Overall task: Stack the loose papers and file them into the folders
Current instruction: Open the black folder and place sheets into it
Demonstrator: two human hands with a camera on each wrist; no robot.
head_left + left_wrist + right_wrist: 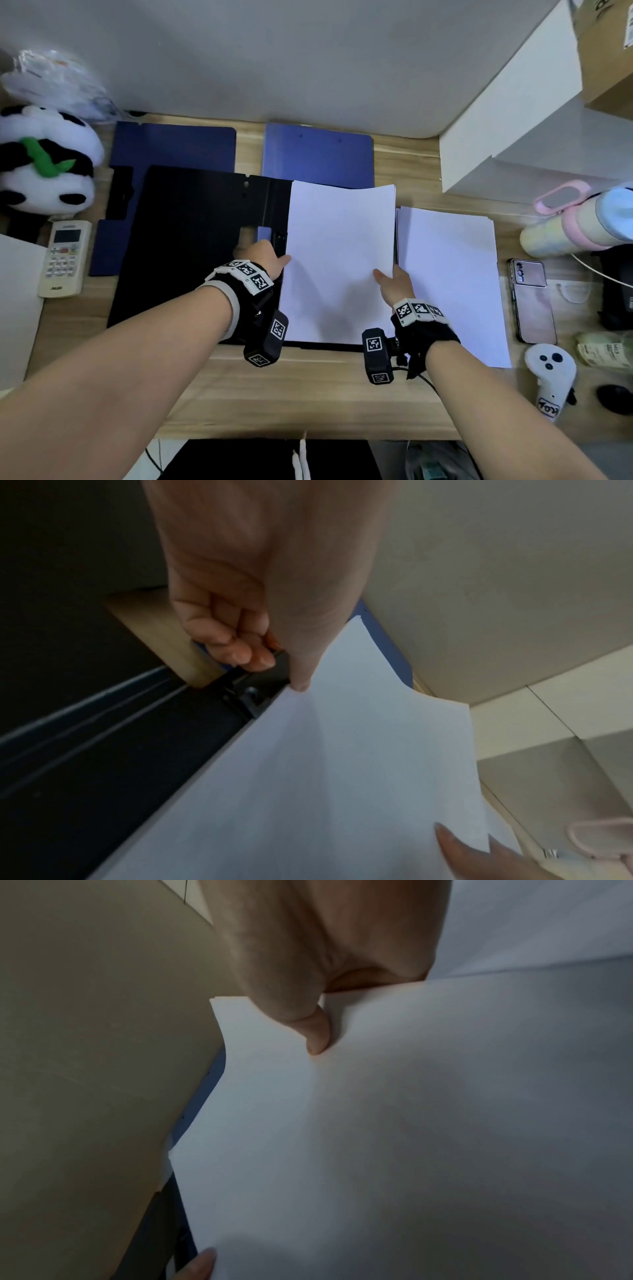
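An open black folder (191, 246) lies in the middle of the wooden desk. Over its right half I hold a white paper stack (339, 260), its far end bowed up. My right hand (394, 281) pinches the stack's right edge, thumb (315, 1031) on top and fingers underneath. My left hand (263, 255) sits at the folder's clip (251, 696); its fingers (240, 647) are curled at the clip and its thumb tip touches the stack's left edge (308, 696). A second pile of loose papers (448, 281) lies flat to the right. Two blue folders (171, 150) (318, 154) lie behind.
A panda plush (44, 161) and a remote (65, 257) sit on the left. On the right are a phone (532, 301), a white controller (549, 380) and a pastel bottle (575, 226). White boxes (507, 137) stand at the back right.
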